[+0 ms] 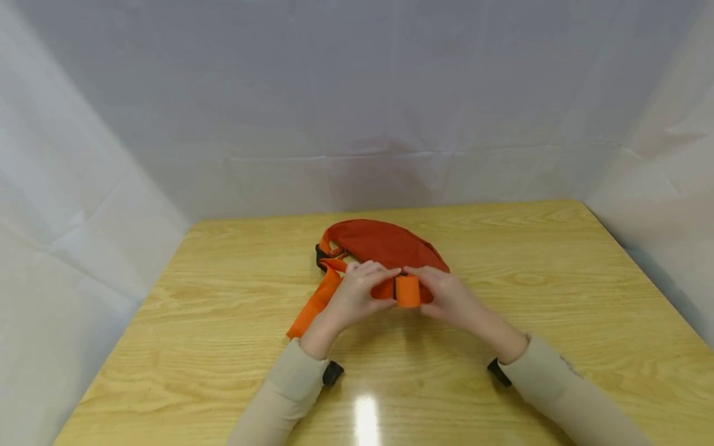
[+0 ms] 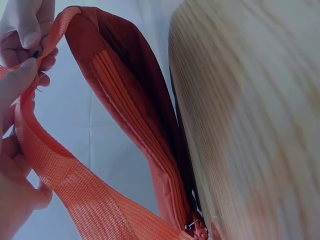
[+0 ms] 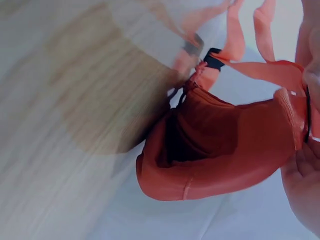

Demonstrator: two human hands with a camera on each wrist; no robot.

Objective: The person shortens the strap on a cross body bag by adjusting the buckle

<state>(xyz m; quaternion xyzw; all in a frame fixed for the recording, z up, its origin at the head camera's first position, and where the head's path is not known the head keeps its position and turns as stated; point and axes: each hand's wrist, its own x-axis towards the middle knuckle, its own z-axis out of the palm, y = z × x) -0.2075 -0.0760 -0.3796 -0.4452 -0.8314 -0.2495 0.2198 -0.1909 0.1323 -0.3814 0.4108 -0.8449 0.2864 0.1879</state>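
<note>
A red-orange waist bag sits near the far side of the table, its orange webbing strap trailing to the left. My left hand grips the strap beside a thin black piece. Facing it, my right hand pinches the bag's right end, where a short orange strap fold stands between both hands. The left wrist view shows the fingertips meeting at a small black part, and the bag's zipper. A dark opening or fold shows in the right wrist view; the fingers partly hide the black part.
A black buckle hangs at the bag's left end, with a knotted cord close by. The wooden table carries the bag. White sheeting stands behind and on both sides.
</note>
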